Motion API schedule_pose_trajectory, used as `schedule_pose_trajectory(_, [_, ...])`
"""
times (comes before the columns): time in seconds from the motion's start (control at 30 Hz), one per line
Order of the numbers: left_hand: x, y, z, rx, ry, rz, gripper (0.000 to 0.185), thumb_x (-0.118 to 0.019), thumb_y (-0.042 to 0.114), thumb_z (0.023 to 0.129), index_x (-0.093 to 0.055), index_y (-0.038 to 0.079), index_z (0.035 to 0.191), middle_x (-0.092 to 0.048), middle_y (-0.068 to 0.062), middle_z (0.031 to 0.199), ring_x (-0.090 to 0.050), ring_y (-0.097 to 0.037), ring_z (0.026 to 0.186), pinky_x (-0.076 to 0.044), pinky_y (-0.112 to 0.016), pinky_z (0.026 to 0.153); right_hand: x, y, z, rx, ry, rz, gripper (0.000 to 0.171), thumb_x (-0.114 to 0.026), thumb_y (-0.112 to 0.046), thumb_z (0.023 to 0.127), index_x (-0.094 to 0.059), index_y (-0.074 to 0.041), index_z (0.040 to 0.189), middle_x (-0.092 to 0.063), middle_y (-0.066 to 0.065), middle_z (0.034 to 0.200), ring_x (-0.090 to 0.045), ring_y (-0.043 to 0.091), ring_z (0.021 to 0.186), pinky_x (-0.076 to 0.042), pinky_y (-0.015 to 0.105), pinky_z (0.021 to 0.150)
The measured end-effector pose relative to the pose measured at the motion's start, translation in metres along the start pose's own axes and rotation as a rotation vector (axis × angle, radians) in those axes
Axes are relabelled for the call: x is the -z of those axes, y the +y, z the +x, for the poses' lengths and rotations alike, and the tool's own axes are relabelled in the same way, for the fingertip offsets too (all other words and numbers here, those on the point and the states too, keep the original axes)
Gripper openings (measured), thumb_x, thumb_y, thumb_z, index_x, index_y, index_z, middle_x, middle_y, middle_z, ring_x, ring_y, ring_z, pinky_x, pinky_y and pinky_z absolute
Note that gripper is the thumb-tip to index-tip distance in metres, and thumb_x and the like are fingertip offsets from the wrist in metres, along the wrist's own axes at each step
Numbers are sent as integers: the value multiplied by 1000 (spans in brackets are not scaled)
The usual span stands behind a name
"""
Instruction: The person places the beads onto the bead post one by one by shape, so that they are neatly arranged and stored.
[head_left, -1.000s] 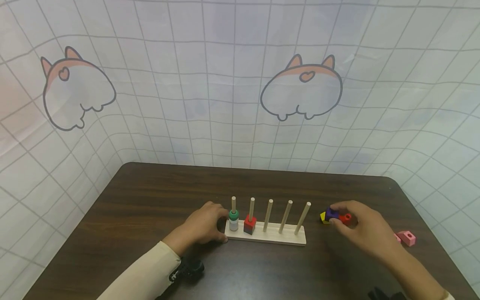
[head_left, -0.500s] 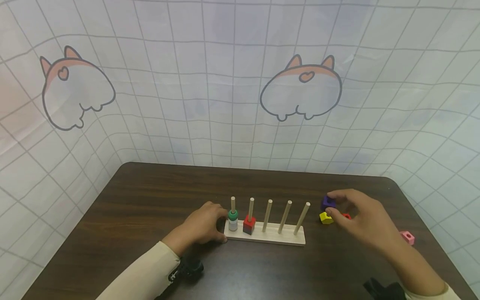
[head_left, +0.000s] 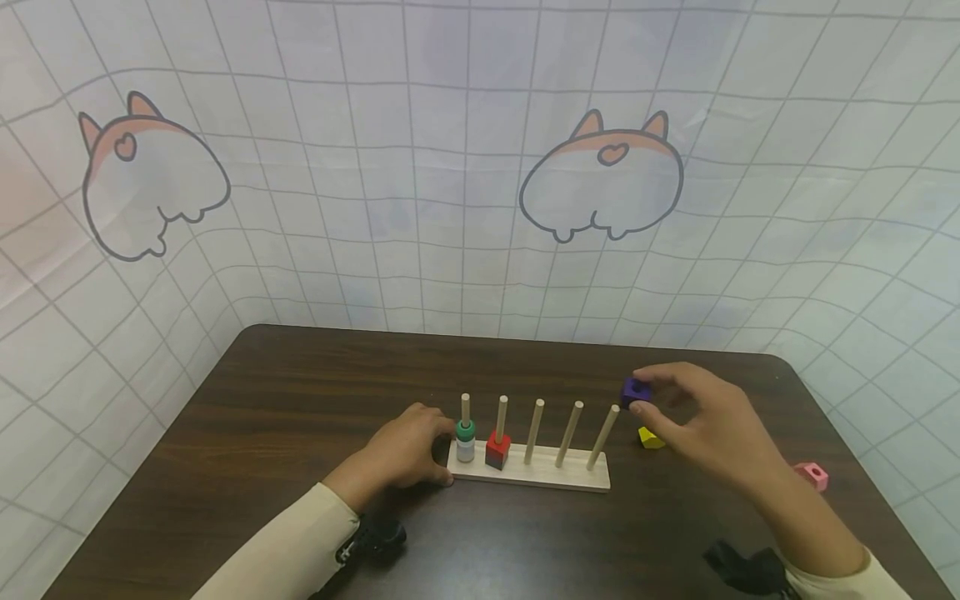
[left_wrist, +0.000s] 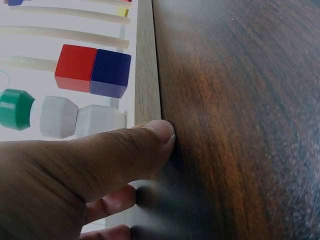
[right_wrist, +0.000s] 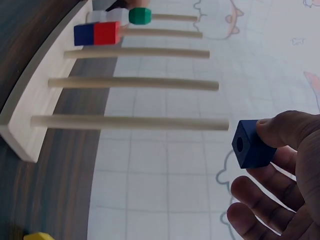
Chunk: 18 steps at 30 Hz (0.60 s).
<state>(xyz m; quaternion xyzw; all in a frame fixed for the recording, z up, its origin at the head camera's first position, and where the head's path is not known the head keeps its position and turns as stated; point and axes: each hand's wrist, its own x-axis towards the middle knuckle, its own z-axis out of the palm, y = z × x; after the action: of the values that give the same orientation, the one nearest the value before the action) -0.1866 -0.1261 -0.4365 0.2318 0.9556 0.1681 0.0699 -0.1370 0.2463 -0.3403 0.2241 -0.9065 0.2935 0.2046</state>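
Observation:
A wooden peg board (head_left: 555, 472) with several upright pegs stands mid-table. My left hand (head_left: 408, 446) holds its left end; in the left wrist view the thumb (left_wrist: 160, 131) presses the front edge. On the leftmost peg sit white beads (left_wrist: 59, 117) under a green bead (head_left: 465, 431). The second peg carries a red block (head_left: 498, 446) above a dark blue block (left_wrist: 111, 72). Between thumb and fingertips, my right hand (head_left: 701, 425) pinches a purple block (head_left: 634, 392) with a hole in it. It is in the air just beside the top of the rightmost peg (right_wrist: 150, 123), apart from it.
A yellow block (head_left: 651, 438) lies on the dark wooden table (head_left: 360, 367), right of the board. Farther right is a pink block (head_left: 814, 476), partly behind the right wrist. A grid-patterned white curtain (head_left: 420, 208) hangs behind the table.
My right hand has lifted the purple block from beside the yellow one and carried it left to the rightmost peg's top. The left hand keeps its place on the board.

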Motion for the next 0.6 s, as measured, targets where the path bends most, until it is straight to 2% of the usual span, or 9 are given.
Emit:
schedule_pose_trajectory(0.33, [0,-1,0,1,-1,-8,52,-96,30,69,-74,16,114,-67,-1,117,-53,-29,124,-54,-54,89,-11,-8,5,31,-20,38,39,-86,-9,83,-70,-14,118,-72,-2,107,-68,17,85,-55,30,66])
schedule_pose_trajectory(0.6, [0,-1,0,-3,-4,-7,56,-96,31,69,-74,15,117,-67,-2,118,-54,-29,123,-54,-54,89,-24,-13,8,65,0,85,40,-87,-7,81,-71,-15,118,-73,-6,101,-67,12,80,-56,31,68])
